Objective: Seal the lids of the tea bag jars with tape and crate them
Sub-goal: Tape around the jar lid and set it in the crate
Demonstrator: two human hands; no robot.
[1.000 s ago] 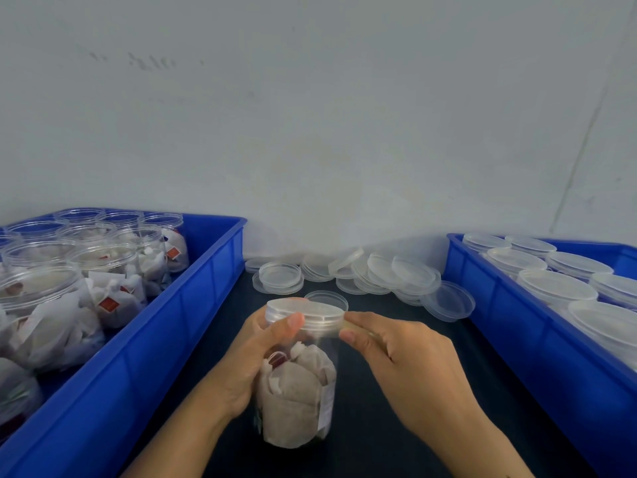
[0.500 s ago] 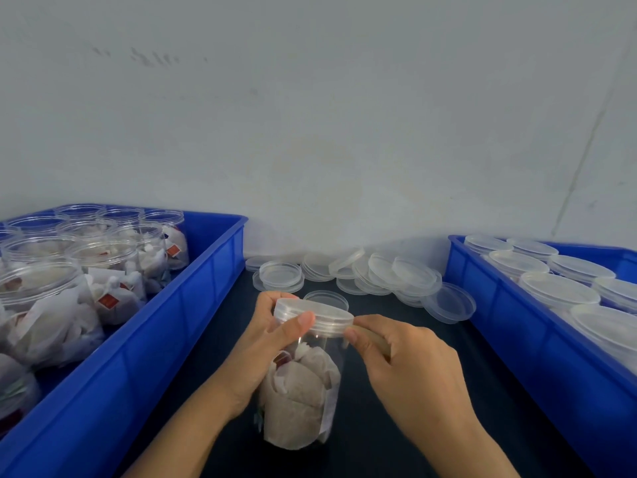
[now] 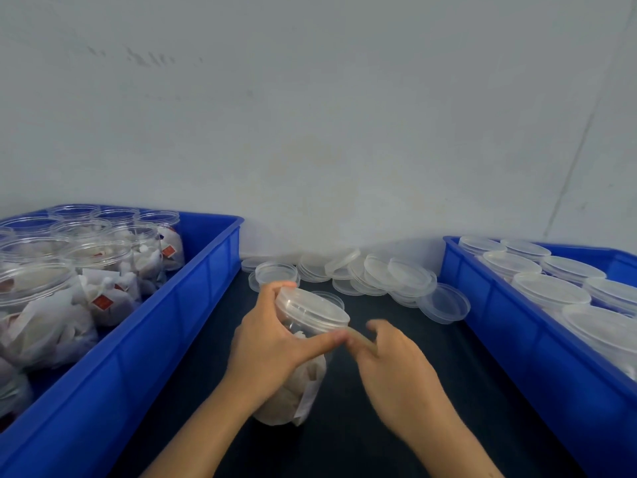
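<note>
Gripping tilted jar (image 3: 296,384): left hand (image 3: 272,346); right hand (image 3: 396,357) pinching tape (image 3: 360,337).

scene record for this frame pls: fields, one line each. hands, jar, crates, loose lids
left hand: grips the jar just under its lid, thumb along the lid's near edge
right hand: pinches a strip of tape at the lid edge; blurred
jar: tea bags inside, lid on, tilted towards the right
left crate: blue, holds open jars of tea bags
right crate: blue, holds lidded jars
loose lids: piled on the dark table by the wall
</note>
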